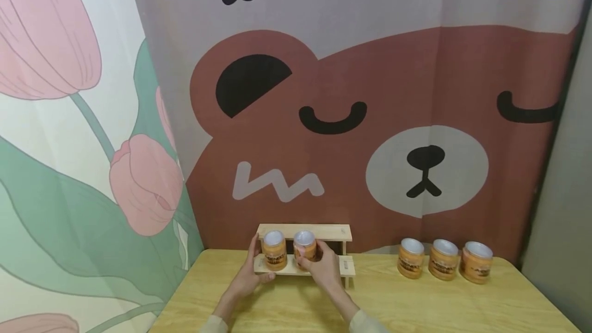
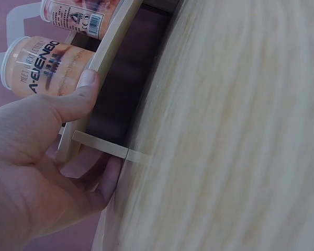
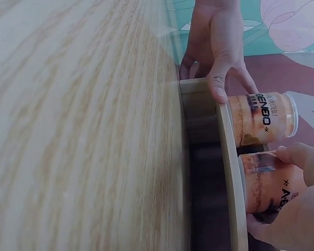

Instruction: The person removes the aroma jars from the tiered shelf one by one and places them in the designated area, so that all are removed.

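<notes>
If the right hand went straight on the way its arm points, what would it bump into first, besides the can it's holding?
Probably the shelf's upper step, behind the can in the right hand. How much gap there is, I can't tell.

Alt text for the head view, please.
A person's right hand holds an orange cylindrical can with a pale top at the lower step of a pale wooden two-tier shelf, beside a matching can, while the left hand grips the shelf's left end. Three more such cans stand in a row at right on the yellow wood-grain table.
</notes>
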